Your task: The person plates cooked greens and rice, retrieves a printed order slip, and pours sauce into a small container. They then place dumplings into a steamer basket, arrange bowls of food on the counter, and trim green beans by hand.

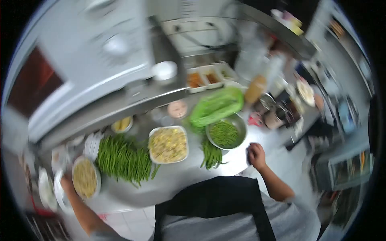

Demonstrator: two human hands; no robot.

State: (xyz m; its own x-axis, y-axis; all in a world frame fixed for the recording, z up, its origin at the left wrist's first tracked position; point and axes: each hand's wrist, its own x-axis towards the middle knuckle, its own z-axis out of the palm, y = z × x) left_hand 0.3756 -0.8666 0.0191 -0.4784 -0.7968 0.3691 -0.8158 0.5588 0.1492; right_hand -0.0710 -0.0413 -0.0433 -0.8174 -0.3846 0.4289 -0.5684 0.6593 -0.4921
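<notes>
Stainless steel runs the length of the worktop (181, 176), and a person in a grey shirt and black apron leans over it with the two hands well apart. The left hand (66, 184) is out at the far left, against the near rim of a round pale bowl of yellowish shredded food (85, 177); the picture is blurred there, so I cannot tell whether it grips the rim or only steadies it. The right hand (256, 155) rests on the bare steel at the right, fingers curled in loosely, holding nothing that I can make out. Between the hands lie a big loose heap of long green beans (122, 157), a white rectangular dish of pale yellow mixed food (168, 144), a smaller bunch of green beans (211, 155) lying on the steel, and just behind that a round metal bowl of cut green beans (225, 132). A green plastic bag (217, 106) sits behind the metal bowl, and small white tubs of sauces (205, 77) stand farther back. By my reading the work is at the point of handling the pale bowl at the left, with the beans untouched at this instant. A next move there would call for a firm hold on the rim and room to slide or lift the bowl clear of the bean heap beside it.
</notes>
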